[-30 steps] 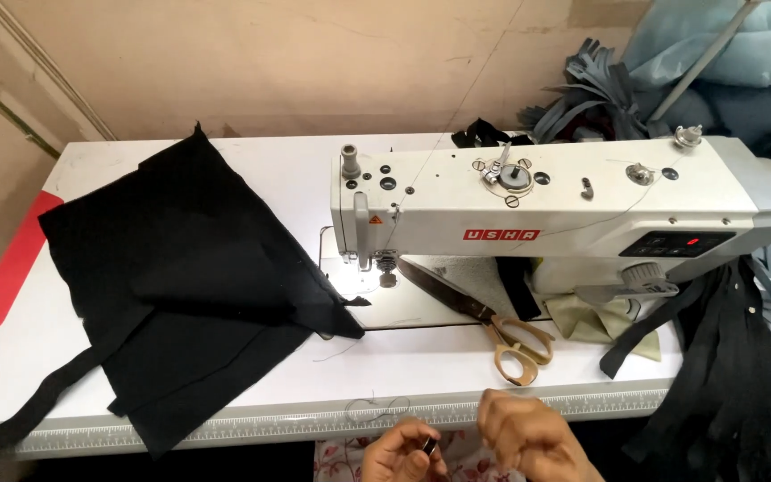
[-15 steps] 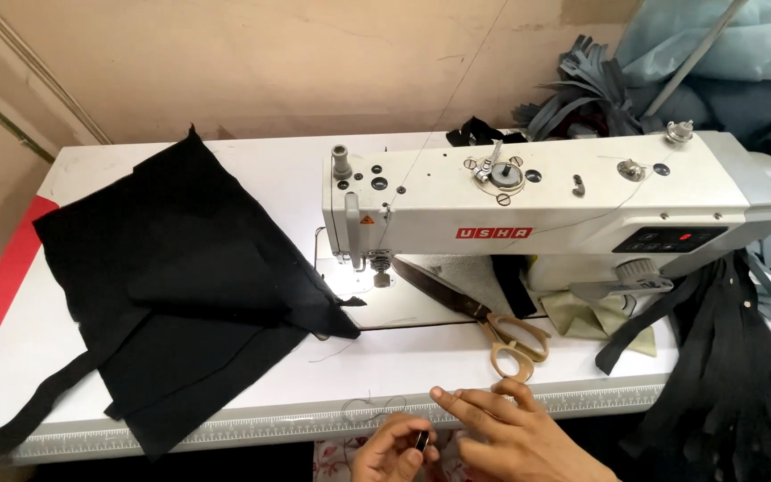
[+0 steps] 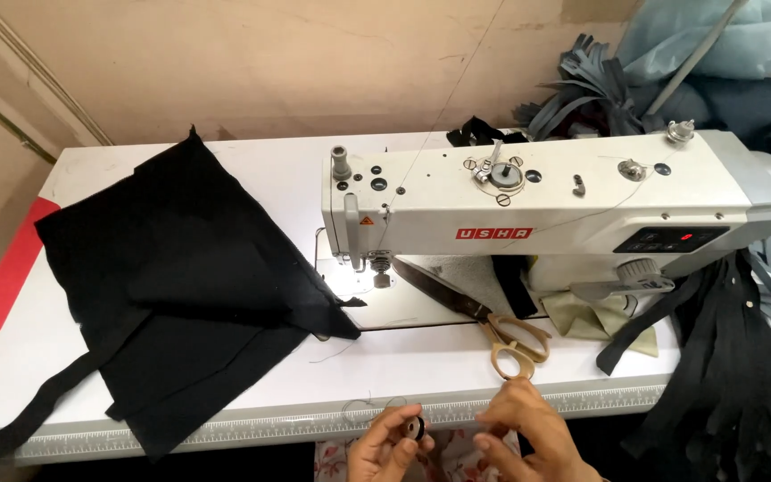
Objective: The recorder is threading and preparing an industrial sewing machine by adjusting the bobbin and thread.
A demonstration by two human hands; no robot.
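At the bottom edge of the view, just in front of the table's near edge, my left hand (image 3: 385,446) pinches a small round black bobbin (image 3: 415,429) between thumb and fingers. My right hand (image 3: 521,437) is close beside it, its fingers pinched together as if on a fine thread that I can barely make out. A white sewing machine (image 3: 564,210) stands on the white table (image 3: 403,357), its needle area lit. Black fabric (image 3: 180,286) lies spread to the left of the needle.
Scissors with tan handles (image 3: 501,335) lie under the machine arm, near my right hand. A bundle of black strips (image 3: 725,375) hangs over the table's right edge. Grey and blue cloth (image 3: 716,62) is piled at the back right. A ruler strip runs along the table's front edge.
Both hands have shifted slightly up and forward at the table edge while working the bobbin. The camera view has drifted a little; the fabric and scissors lie as before.
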